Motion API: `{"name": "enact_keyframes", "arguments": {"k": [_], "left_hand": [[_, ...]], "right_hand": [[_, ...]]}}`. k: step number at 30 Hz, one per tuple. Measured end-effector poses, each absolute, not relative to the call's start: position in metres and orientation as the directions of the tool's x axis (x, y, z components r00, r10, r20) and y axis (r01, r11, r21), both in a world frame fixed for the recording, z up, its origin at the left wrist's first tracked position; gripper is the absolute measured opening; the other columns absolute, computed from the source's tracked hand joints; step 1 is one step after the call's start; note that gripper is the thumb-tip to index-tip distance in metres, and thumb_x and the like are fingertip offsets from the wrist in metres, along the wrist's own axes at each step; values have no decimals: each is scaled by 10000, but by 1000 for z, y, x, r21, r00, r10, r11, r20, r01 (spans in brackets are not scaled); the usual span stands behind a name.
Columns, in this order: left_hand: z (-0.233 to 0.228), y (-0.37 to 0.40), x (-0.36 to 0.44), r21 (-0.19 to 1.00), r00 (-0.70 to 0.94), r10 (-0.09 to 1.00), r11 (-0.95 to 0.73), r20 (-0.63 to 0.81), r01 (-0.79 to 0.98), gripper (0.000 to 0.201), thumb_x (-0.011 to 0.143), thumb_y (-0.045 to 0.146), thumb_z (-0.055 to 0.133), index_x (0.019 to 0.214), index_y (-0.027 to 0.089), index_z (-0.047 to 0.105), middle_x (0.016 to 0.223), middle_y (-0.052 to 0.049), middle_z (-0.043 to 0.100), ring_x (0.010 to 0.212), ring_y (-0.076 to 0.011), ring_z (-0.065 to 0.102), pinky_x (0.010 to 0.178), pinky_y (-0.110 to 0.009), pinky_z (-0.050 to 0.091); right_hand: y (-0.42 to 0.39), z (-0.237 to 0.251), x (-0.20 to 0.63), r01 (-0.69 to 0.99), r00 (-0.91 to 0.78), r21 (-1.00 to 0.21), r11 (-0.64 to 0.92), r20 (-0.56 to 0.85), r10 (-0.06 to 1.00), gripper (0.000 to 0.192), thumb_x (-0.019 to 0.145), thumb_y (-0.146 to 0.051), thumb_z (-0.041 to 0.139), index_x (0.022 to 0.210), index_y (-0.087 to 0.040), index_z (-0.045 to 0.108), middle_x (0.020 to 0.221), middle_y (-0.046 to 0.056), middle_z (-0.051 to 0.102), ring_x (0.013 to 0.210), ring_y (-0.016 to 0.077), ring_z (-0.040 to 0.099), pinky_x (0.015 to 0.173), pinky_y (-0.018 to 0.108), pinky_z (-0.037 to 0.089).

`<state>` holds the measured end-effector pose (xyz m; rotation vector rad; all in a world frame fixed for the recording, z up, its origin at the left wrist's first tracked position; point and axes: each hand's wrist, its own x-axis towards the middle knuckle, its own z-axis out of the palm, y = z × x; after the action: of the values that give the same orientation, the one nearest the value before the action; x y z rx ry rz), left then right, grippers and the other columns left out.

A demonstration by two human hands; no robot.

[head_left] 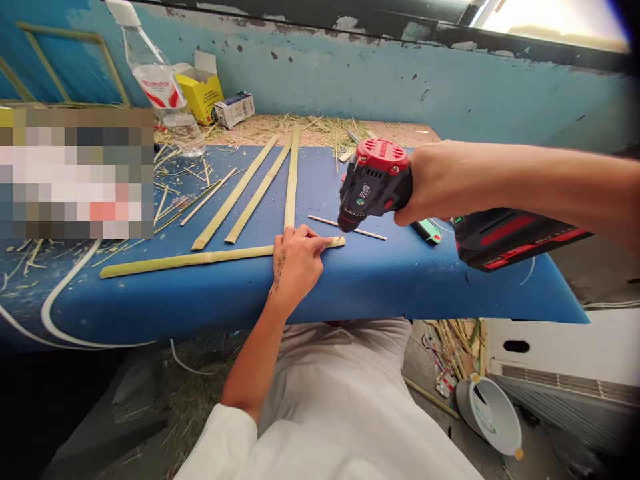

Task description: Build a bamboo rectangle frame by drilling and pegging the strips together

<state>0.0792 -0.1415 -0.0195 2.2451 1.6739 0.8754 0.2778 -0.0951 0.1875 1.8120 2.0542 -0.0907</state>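
Head view: right hand (440, 183) grips drill (373, 183), red-lettered bottle (157, 83) label unreadable

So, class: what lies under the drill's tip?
The drill bit meets the end of a bamboo strip on the blue board; the left hand pins it. The right hand grips the drill. The contact point is too small to see.

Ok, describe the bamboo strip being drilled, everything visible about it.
The bamboo strip is long, flat, pale yellow-green and looks like split bamboo. It lies crosswise near the front edge of the blue surface. The left hand presses its right end down, fingers extended. The bit of the red-and-black drill, held in the right hand, meets that end.
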Motion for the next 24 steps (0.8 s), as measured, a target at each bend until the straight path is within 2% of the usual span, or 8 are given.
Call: {"name": "enact_keyframes", "arguments": {"k": [9,13,18,24], "left_hand": [[-22,-141,79,491,184,920,-345,346,800,337,1030,179,613,1189,375,836,1106,-49,758,1058,-267,590,861,-445,402],[-21,-141,79,491,180,924,-336,337,804,341,1031,179,609,1193,380,833,1111,-46,754,1066,-271,589,870,-443,408],[-20,-142,79,479,181,929,-326,324,815,321,1040,207,605,1215,369,820,1113,-50,747,1084,-282,589,873,-441,411],[-22,-141,79,496,155,930,-313,333,810,300,1028,199,626,1224,338,806,1141,-50,760,1119,-288,602,902,-441,419]], "right_hand": [[-90,183,279,971,-66,195,137,-333,941,235,734,-345,819,735,-193,639,583,23,598,579,168,593,573,321,384],[-73,170,295,972,-147,119,201,-353,924,322,738,-430,872,760,-195,654,641,44,625,680,204,648,617,324,412],[-57,160,309,956,-194,137,259,-368,909,364,752,-504,875,761,-200,674,686,57,655,742,227,679,634,331,431],[-77,179,283,969,-73,192,157,-387,919,278,766,-427,846,754,-192,699,663,59,651,726,234,676,652,353,449]]}}
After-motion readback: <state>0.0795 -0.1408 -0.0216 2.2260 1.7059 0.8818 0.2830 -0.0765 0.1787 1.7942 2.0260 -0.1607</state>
